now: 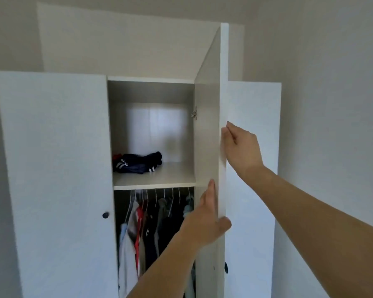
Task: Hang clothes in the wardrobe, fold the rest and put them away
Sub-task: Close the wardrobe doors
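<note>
A white wardrobe stands in front of me with its middle door (207,125) swung open, edge towards me. My left hand (205,220) lies flat on the door's inner face, thumb wrapped round its front edge. Higher up, my right hand (243,147) holds the same edge from the outer side, fingers curled onto it. Inside, a loose pile of dark clothes (138,162) lies at the left of the upper shelf (172,177). Below the shelf, several garments (151,222) hang on hangers from a rail.
The wardrobe's left door (52,168) is closed and has a dark round knob (105,215). Another closed door (254,168) stands to the right behind the open one. A sloped ceiling runs above, and a plain wall (332,125) is on the right.
</note>
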`<state>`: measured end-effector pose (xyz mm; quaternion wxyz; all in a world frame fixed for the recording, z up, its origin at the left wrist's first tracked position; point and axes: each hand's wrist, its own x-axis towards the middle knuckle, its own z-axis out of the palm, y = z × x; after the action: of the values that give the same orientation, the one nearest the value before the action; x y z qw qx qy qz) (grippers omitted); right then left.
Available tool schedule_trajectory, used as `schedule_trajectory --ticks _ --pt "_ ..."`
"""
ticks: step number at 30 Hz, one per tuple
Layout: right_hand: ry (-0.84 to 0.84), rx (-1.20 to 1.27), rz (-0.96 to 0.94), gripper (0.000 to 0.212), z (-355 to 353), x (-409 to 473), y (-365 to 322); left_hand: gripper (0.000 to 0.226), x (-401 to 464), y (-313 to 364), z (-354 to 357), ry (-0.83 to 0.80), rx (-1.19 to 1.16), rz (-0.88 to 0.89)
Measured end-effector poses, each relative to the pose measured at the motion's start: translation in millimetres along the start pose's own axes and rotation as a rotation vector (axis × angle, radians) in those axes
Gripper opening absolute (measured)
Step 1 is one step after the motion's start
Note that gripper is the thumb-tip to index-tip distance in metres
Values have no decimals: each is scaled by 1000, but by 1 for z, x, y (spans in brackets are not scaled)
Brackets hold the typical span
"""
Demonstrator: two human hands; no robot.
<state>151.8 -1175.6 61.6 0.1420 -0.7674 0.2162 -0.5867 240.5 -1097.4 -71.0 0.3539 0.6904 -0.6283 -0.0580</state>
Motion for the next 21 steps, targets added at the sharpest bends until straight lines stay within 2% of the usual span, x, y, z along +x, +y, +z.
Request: schedule_trajectory --ticks 1,4,8,12,15,21 --pt "-43 29 -18 28 6 0 -5 96 -2 -4 -8 14 -27 -18" --pt "-159 90 -88 41 30 -2 -18 92 -12 -22 -29 82 -139 -75" --pt "-262 19 -280 45 69 -3 -26 83 -29 -56 -55 201 -206 -127" --pt "-428 -59 -355 56 118 3 -34 85 -31 -94 -87 340 -153 -213" --pt "-548 -128 -382 65 159 6 -34 95 -34 -130 -104 449 -110 -259" --pt "-594 -424 -428 81 229 23 -25 92 -20 -192 -143 544 56 -250"
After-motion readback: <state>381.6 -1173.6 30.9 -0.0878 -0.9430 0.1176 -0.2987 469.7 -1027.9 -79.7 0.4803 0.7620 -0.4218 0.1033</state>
